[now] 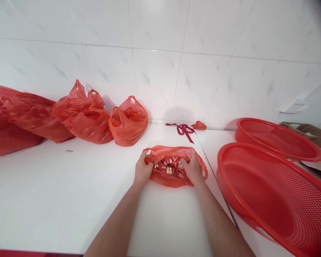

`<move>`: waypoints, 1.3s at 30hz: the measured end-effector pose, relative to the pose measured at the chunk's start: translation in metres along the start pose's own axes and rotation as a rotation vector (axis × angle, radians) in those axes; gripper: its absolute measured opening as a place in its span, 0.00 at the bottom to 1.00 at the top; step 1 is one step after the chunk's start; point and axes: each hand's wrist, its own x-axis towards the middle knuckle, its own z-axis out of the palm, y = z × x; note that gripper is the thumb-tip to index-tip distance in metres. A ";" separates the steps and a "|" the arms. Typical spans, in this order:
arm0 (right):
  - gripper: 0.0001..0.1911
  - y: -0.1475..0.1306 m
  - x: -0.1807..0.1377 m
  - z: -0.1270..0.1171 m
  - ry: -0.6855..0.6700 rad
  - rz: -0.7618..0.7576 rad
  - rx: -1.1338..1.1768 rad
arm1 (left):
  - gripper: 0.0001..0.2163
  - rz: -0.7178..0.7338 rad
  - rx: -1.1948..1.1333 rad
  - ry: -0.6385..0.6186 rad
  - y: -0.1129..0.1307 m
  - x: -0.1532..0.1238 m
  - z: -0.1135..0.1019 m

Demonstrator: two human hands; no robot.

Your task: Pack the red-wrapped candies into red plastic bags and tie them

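Note:
In the middle of the white table a red plastic bag (pixel 168 182) lies with its mouth spread wide. Inside it are several small red boxes (pixel 167 170) with gold and white printing. At the bag's left edge my left hand (pixel 143 167) pinches the plastic between thumb and fingers. My right hand (pixel 193 167) grips the opposite edge, its thumb reaching over the rim towards the boxes. Parts of the fingers on both hands are hidden behind the plastic.
Tied red plastic bags (pixel 82 117) line the wall at the left, a smaller one (pixel 130 123) nearest. A dark red ribbon (pixel 184 131) and a red scrap (pixel 199 125) lie behind. Two red baskets (pixel 256 189) occupy the right, before a cardboard box (pixel 310 132).

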 end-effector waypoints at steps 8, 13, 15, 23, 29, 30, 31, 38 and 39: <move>0.20 0.003 0.002 0.001 0.027 -0.066 0.098 | 0.23 -0.070 -0.395 0.037 0.003 0.003 0.000; 0.11 -0.011 -0.005 -0.002 0.040 -0.074 0.333 | 0.20 0.213 0.149 0.353 0.000 0.002 -0.004; 0.13 -0.015 -0.006 -0.004 -0.065 -0.007 0.512 | 0.19 0.413 0.330 0.375 0.007 -0.004 -0.002; 0.16 -0.021 -0.005 -0.010 -0.312 0.249 0.912 | 0.15 0.848 0.462 -0.117 0.020 -0.033 0.021; 0.14 -0.011 -0.001 -0.006 -0.357 0.347 1.006 | 0.24 0.607 0.544 -0.331 0.009 -0.027 0.025; 0.14 -0.008 -0.001 -0.005 -0.363 0.361 1.029 | 0.29 0.567 0.543 -0.319 0.007 -0.026 0.024; 0.15 -0.007 0.000 -0.005 -0.365 0.367 1.047 | 0.32 0.528 0.541 -0.315 0.006 -0.025 0.023; 0.14 -0.007 0.001 -0.004 -0.225 0.216 0.923 | 0.38 0.447 0.560 -0.351 -0.001 -0.024 0.022; 0.13 -0.008 0.001 -0.004 -0.185 0.196 0.893 | 0.35 0.440 0.556 -0.337 0.000 -0.023 0.022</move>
